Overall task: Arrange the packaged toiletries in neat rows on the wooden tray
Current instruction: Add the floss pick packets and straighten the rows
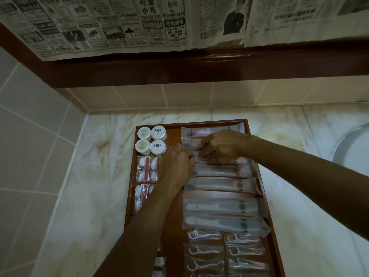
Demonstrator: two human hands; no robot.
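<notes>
Both hands, left hand (175, 166) and right hand (221, 145), are pinching one long toothbrush sachet (196, 154), fingers curled on it, likely squaring it into the right-hand column. The wooden tray (191, 123) is also holding round soap packs (151, 142), vanity kits (146, 169) and floss picks (205, 250), grouped in rows.

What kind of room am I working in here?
Probably a hotel or guesthouse bathroom: a marble-look counter, tiled walls, what looks like a basin edge on the right, and a wooden tray of single-use packaged toiletries.
</notes>
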